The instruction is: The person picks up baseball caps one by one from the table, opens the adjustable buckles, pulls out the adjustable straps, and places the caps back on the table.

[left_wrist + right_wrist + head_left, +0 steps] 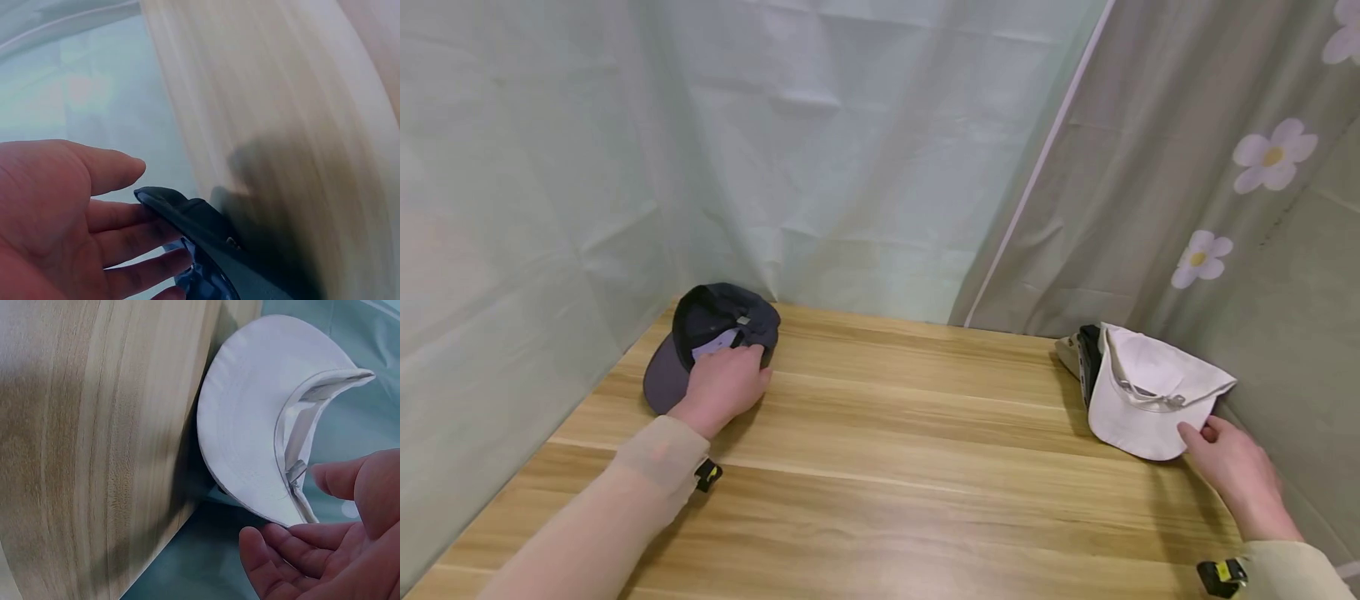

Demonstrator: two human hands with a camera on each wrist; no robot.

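At the table's left side lies a dark navy baseball cap (730, 312), its hollow inside and a light label showing. My left hand (726, 383) reaches into its near edge. The left wrist view shows the fingers (134, 240) against the cap's dark fabric, the thumb raised apart from it. On the right, a white baseball cap (1150, 367) stands tilted, its brim and back strap facing me. My right hand (1232, 458) is at the brim's right edge. In the right wrist view its fingers (300, 544) touch that edge, with the thumb spread from them near the strap buckle.
Behind the white cap are a black piece of headwear (1088, 362) and a beige one (1067, 354), both mostly hidden. The wooden table (910, 433) spans between the hands. A pale curtain (850, 167) and a flower-patterned one (1135, 192) hang along its edges.
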